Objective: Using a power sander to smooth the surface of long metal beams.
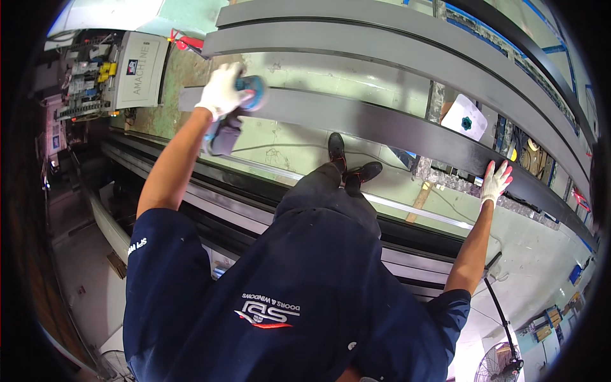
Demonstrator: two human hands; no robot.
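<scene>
My left hand, in a white work glove, is closed around a teal handheld power sander with a dark dust bag hanging from it. The sander is at the left end of a long grey metal profile and looks smeared by motion. Whether its pad touches the surface, I cannot tell. Far to the right, my right hand, in a white glove with red on the fingers, lies on the same profile with its fingers spread.
More long grey profiles lie beyond this one. A white plate with a green knob sits under them on the right. A white-cased machine stands at the left. Dark profiles are stacked beside my legs, and a fan stands at lower right.
</scene>
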